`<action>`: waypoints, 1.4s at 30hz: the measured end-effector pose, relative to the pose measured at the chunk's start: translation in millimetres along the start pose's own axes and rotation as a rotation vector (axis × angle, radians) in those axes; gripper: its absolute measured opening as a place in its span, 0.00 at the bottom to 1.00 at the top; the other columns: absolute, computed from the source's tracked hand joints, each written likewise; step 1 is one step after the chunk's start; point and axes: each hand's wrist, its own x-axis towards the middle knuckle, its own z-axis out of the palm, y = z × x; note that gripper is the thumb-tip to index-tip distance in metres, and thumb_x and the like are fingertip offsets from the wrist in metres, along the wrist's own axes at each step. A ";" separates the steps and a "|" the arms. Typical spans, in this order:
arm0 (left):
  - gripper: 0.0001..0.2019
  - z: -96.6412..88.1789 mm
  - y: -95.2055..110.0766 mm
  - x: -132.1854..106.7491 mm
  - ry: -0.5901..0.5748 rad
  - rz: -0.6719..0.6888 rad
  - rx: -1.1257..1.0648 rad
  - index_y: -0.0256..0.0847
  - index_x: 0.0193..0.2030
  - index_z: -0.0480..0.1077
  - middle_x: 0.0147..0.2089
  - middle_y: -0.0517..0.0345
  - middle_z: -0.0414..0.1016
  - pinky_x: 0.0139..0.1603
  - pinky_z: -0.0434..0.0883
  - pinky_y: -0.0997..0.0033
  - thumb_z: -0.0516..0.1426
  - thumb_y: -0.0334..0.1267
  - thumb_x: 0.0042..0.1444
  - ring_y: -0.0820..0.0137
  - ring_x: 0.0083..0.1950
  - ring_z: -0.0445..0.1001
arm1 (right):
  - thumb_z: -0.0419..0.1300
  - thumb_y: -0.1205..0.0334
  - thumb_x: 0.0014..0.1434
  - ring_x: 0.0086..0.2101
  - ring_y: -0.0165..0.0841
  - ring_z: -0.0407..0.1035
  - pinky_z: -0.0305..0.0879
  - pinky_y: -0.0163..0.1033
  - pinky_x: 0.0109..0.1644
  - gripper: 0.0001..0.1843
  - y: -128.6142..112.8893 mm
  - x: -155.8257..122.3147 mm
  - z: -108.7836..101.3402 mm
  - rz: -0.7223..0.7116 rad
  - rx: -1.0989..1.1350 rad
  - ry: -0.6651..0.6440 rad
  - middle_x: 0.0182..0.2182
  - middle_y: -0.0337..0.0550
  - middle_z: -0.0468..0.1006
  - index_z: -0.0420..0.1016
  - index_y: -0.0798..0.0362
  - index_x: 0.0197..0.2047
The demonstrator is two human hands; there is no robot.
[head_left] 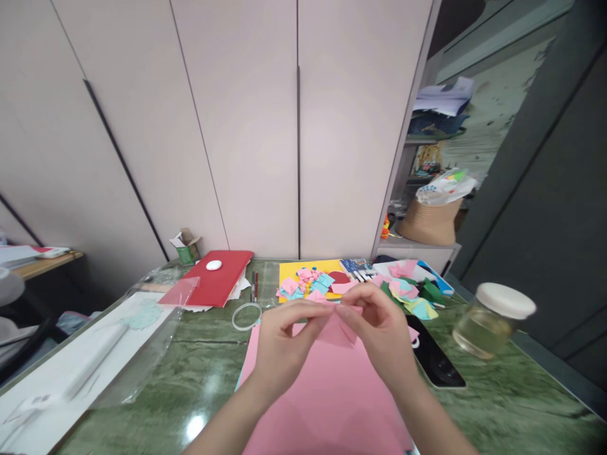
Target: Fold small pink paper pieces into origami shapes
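Between both hands is a small folded piece of pink paper (pixel 340 330), held up over a large pink sheet (pixel 327 395) that lies on the table. My left hand (pixel 290 335) pinches the paper's left edge between thumb and forefinger. On the other side my right hand (pixel 379 328) grips it, thumb in front and fingers curled behind. Part of the folded paper is covered by the fingers. Just beyond the hands, a yellow sheet (pixel 287 272) carries small pink and blue folded paper pieces (pixel 306 283).
Right of the pink sheet lies a black phone (pixel 436 357), near a lidded jar of pale liquid (pixel 488 322). Coloured paper scraps (pixel 412 291) pile up behind the phone. To the left are a roll of tape (pixel 246 316), a red folder (pixel 220 275) and a plastic sleeve (pixel 147 354).
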 end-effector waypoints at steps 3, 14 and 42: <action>0.11 -0.7 0.4 -2.1 -0.034 0.063 0.044 0.47 0.37 0.78 0.37 0.58 0.81 0.39 0.72 0.72 0.60 0.26 0.51 0.70 0.37 0.76 | 0.62 0.66 0.53 0.29 0.30 0.67 0.63 0.35 0.33 0.04 -2.1 -2.8 -0.9 -0.011 -0.023 0.017 0.27 0.37 0.72 0.70 0.49 0.31; 0.11 0.4 -2.3 -1.5 0.026 0.026 0.015 0.44 0.38 0.78 0.36 0.55 0.80 0.36 0.73 0.71 0.61 0.26 0.48 0.71 0.33 0.73 | 0.63 0.60 0.51 0.30 0.31 0.64 0.60 0.35 0.32 0.06 -3.4 1.1 -3.8 0.149 -0.023 -0.130 0.27 0.36 0.69 0.69 0.51 0.31; 0.13 0.9 -5.2 0.0 0.006 -0.010 -0.068 0.45 0.41 0.77 0.40 0.54 0.79 0.35 0.72 0.72 0.62 0.28 0.48 0.71 0.34 0.72 | 0.54 0.56 0.60 0.24 0.29 0.57 0.55 0.34 0.28 0.16 1.2 0.8 -7.2 0.060 -0.167 0.007 0.20 0.35 0.63 0.65 0.52 0.22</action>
